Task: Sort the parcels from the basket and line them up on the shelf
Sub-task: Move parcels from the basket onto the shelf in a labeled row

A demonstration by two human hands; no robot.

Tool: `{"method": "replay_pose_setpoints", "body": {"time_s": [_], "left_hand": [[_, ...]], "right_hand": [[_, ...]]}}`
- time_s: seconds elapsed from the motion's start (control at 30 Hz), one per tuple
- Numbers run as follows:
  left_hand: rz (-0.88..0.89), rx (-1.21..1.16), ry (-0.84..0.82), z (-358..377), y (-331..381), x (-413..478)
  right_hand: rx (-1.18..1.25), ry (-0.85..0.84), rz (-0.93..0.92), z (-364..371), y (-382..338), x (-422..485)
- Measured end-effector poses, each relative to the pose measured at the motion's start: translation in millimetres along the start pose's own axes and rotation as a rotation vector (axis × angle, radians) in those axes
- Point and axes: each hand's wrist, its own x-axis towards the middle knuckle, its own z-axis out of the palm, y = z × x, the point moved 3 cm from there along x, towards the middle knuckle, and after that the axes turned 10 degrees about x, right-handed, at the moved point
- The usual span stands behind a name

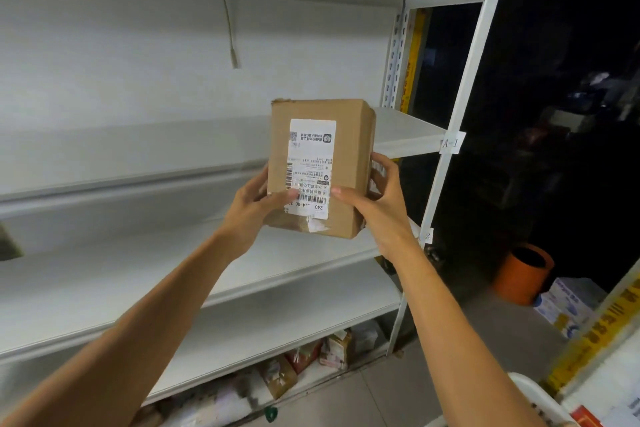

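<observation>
I hold a brown cardboard parcel (349, 149) upright in both hands, in front of the white metal shelf unit (173, 274). A white shipping label with barcodes faces me. My left hand (254, 210) grips its lower left side, thumb on the label. On the lower right side my right hand (375, 201) grips it, thumb on the front and fingers round the edge. The parcel hangs in the air level with the shelf board tagged A-1 (408, 136). A white basket rim (540, 395) shows at the bottom right.
The shelf boards in front of me are bare. Several parcels (311, 357) lie on the lowest shelf near the floor. An orange bin (523, 274) and a blue-white box (568, 302) stand on the floor to the right. A white upright post (460, 108) bounds the shelf's right end.
</observation>
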Motion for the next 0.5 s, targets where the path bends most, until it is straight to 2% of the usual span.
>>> {"method": "replay_pose_setpoints", "body": {"time_s": [0.2, 0.4, 0.5], "left_hand": [[0.045, -0.025, -0.065, -49.2, 13.4, -0.8], [-0.117, -0.061, -0.157, -103.9, 12.6, -3.0], [-0.089, -0.042, -0.096, -132.9, 12.3, -0.7]], "right_hand": [[0.108, -0.011, 0.006, 43.9, -2.8, 9.9], [0.116, -0.055, 0.039, 96.0, 6.9, 15.9], [0.112, -0.041, 0.045, 120.9, 11.8, 23.0]]}}
